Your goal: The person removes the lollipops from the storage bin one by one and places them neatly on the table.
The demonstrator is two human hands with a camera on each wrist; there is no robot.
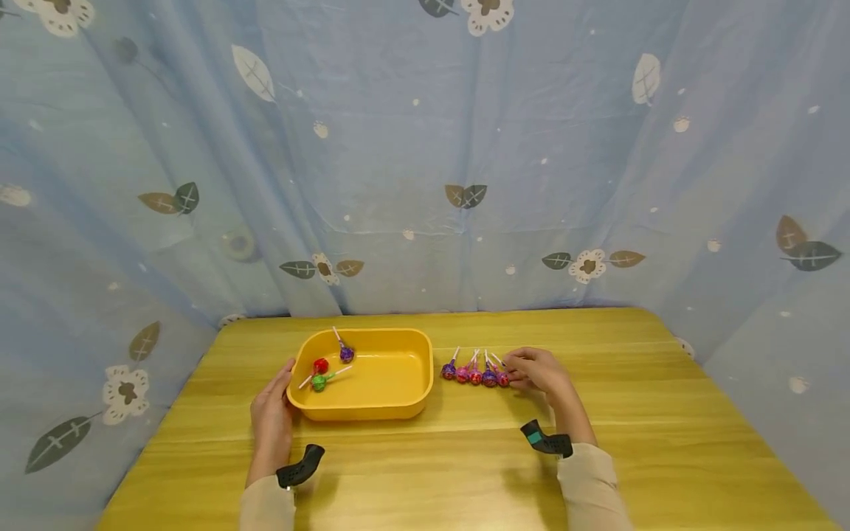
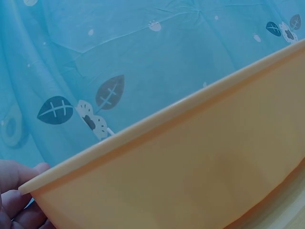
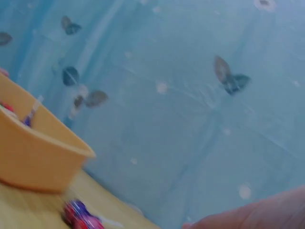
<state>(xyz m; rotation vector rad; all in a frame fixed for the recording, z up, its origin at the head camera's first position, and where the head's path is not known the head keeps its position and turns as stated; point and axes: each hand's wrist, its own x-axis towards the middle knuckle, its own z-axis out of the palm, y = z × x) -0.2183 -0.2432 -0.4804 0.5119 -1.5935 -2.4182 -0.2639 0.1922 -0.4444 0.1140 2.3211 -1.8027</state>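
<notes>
Five in the row: five wrapped lollipops [image 1: 475, 371] lie side by side on the tabletop [image 1: 465, 472], just right of the yellow tray [image 1: 398, 402], sticks pointing away from the person
Three in the tray: a purple lollipop [image 1: 345, 352], a red lollipop [image 1: 321, 366] and a green lollipop [image 1: 319, 383] lie in the left part of the tray
Right hand: the right hand [image 1: 539, 371] is at the right end of the row, fingers curled over the last lollipop there; whether the grip has already closed on it I cannot tell, the fingers cover it
Left hand: the left hand [image 1: 274, 413] rests against the left wall of the tray with straight fingers, a released grip that only steadies it
Step in hand: I judge it is the picking of the next lollipop from the row, with three moved over and five left
Next move calls for: a firm pinch on one head or stick only, without dragging its neighbour, then a lift over the tray rim while the left hand keeps the tray from sliding
</notes>
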